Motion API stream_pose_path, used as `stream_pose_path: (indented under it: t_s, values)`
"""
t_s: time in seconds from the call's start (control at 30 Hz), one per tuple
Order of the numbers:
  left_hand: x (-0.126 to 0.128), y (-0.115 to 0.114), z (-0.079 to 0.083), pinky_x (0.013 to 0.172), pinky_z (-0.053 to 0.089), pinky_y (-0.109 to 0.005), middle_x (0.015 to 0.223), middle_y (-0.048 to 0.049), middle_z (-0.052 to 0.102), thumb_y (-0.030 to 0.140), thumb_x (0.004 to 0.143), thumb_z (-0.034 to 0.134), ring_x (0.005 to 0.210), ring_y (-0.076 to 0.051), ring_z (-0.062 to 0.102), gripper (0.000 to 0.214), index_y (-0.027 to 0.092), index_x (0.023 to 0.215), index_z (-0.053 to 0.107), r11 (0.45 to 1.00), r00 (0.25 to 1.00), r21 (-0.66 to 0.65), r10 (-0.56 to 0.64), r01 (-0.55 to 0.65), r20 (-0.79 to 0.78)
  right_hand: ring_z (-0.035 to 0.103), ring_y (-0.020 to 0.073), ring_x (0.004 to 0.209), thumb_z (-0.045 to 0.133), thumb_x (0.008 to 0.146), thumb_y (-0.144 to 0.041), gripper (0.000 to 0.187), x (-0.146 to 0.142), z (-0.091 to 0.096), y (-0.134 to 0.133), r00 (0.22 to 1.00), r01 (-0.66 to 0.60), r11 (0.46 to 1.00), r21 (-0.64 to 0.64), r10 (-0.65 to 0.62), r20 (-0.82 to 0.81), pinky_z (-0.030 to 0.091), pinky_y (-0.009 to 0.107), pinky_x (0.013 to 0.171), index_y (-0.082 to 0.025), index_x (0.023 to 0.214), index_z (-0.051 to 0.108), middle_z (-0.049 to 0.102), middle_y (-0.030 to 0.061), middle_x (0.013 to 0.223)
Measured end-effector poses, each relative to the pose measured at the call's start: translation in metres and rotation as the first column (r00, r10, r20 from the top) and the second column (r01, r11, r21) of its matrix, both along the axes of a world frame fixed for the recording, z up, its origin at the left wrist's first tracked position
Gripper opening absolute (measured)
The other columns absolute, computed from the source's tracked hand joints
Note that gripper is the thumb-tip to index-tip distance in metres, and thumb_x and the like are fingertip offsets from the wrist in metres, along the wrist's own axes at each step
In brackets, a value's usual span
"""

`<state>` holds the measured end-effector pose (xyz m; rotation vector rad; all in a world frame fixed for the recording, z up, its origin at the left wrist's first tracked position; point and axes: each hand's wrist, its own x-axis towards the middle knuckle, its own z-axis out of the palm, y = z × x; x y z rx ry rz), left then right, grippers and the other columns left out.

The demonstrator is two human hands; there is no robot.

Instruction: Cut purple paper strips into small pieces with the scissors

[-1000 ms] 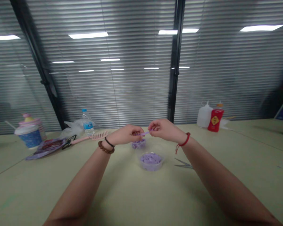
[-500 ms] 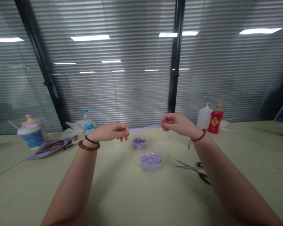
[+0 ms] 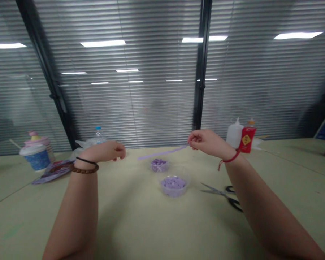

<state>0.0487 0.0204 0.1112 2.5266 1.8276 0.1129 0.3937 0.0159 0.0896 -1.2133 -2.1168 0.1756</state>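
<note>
Surface: a pale yellow-green counter [image 3: 141,224], matt and broad, runs back to the wall.
Room: a glass wall with grey slatted blinds [image 3: 151,108] closes the back, split by two dark frame posts, and ceiling lights are mirrored in the glass.
Thing held: the purple strip [image 3: 162,153] is thin, flat and pale lilac. It hangs in the air above the counter, sloping down to the left from its pinched right end, and its left end is free.
Hands: the left hand [image 3: 105,151] is loosely curled with nothing in it, well apart from the strip. The right hand [image 3: 206,142] has its fingertips pinched on the strip's right end.
Far left: a blue cup [image 3: 35,156] with a pink domed lid, then a water bottle [image 3: 99,135] behind the left wrist.
Middle: a small clear tub [image 3: 159,165] holds darker purple bits. Nearer the camera, a wider clear tub [image 3: 173,185] holds paler purple pieces.
Right: scissors [image 3: 222,195] lie flat on the counter. By the wall, a white bottle [image 3: 234,135] stands touching a red bottle [image 3: 246,139].
</note>
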Motion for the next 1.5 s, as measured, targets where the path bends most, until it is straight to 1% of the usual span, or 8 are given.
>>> stream_pose_path:
  t_s: [0.27,0.53,0.73,0.83,0.97,1.17,1.37,1.5]
  values:
    - [0.086,-0.048,-0.004,0.066,0.038,-0.021,0.091,-0.0014,0.064,0.043,0.084,0.039,0.078,-0.015,0.057,0.033,0.021,0.098,0.059,0.882,0.837,0.087,-0.468,0.464,0.285,0.058,0.0094,0.056,0.058,0.071,-0.018,0.016,-0.039,-0.006,-0.024,0.855,-0.508,0.774,-0.378,0.402,-0.327,0.048,0.020,0.053,-0.012,0.085,0.056,0.063,0.0019,0.069]
    - [0.116,-0.056,-0.026,0.060,0.040,-0.022,0.075,-0.0027,0.062,0.040,0.083,0.045,0.067,-0.013,0.056,0.028,0.015,0.079,0.056,0.877,0.667,0.057,-0.403,0.477,0.627,0.057,0.0082,0.057,0.062,0.072,-0.021,0.015,-0.042,-0.004,-0.027,0.746,-0.644,0.699,-0.310,0.486,-0.455,0.046,0.019,0.055,-0.012,0.081,0.054,0.061,0.0006,0.066]
    - [0.099,-0.057,-0.066,0.059,0.041,-0.023,0.061,0.0008,0.055,0.038,0.081,0.049,0.057,-0.010,0.054,0.025,0.015,0.072,0.048,0.772,0.429,-0.230,-0.061,0.592,0.901,0.056,0.0105,0.059,0.055,0.075,-0.029,0.022,-0.021,-0.029,-0.033,0.866,-0.469,0.817,-0.336,0.351,-0.356,0.046,0.023,0.056,-0.013,0.089,0.051,0.061,0.0034,0.073]
    - [0.078,-0.064,-0.093,0.052,0.036,-0.019,0.053,0.0021,0.052,0.041,0.078,0.053,0.051,-0.009,0.051,0.029,0.014,0.068,0.049,0.815,0.440,-0.277,0.030,0.509,0.897,0.058,0.0159,0.066,0.050,0.076,-0.035,0.030,0.025,-0.057,-0.037,0.985,-0.143,0.913,-0.381,0.167,0.031,0.045,0.028,0.060,-0.013,0.096,0.053,0.061,0.0062,0.077]
    - [0.067,-0.063,-0.121,0.037,0.026,-0.017,0.042,0.0091,0.035,0.048,0.075,0.054,0.034,-0.005,0.032,0.033,0.017,0.070,0.046,0.821,0.355,-0.363,0.212,0.441,0.910,0.058,0.0256,0.080,0.056,0.069,-0.038,0.038,0.092,-0.102,-0.048,0.874,0.304,0.864,-0.402,-0.085,0.478,0.043,0.036,0.071,-0.011,0.095,0.059,0.061,0.0136,0.090]
    - [0.085,-0.057,-0.134,0.036,0.017,-0.015,0.056,0.0067,0.039,0.045,0.075,0.053,0.039,-0.002,0.026,0.031,0.016,0.072,0.045,0.826,0.232,-0.374,0.301,0.421,0.925,0.056,0.0242,0.087,0.046,0.077,-0.033,0.029,0.117,-0.133,-0.057,0.858,0.257,0.920,-0.297,-0.076,0.508,0.041,0.034,0.076,-0.013,0.094,0.059,0.059,0.0126,0.095]
    - [0.089,-0.062,-0.128,0.038,0.023,-0.016,0.050,0.0037,0.046,0.046,0.076,0.053,0.041,-0.004,0.034,0.034,0.012,0.070,0.053,0.878,0.316,-0.303,0.188,0.370,0.930,0.056,0.0226,0.064,0.049,0.067,-0.020,0.010,0.119,-0.120,-0.059,0.720,0.433,0.841,-0.323,-0.107,0.686,0.033,0.029,0.052,-0.015,0.067,0.057,0.061,0.0098,0.071]
    - [0.088,-0.060,-0.132,0.035,0.024,-0.015,0.048,0.0038,0.048,0.045,0.075,0.055,0.039,-0.004,0.035,0.033,0.012,0.070,0.053,0.885,0.284,-0.301,0.204,0.356,0.937,0.055,0.0186,0.060,0.056,0.067,-0.024,0.006,0.134,-0.121,-0.082,0.860,0.398,0.775,-0.491,-0.128,0.495,0.034,0.029,0.051,-0.020,0.063,0.058,0.060,0.0107,0.071]
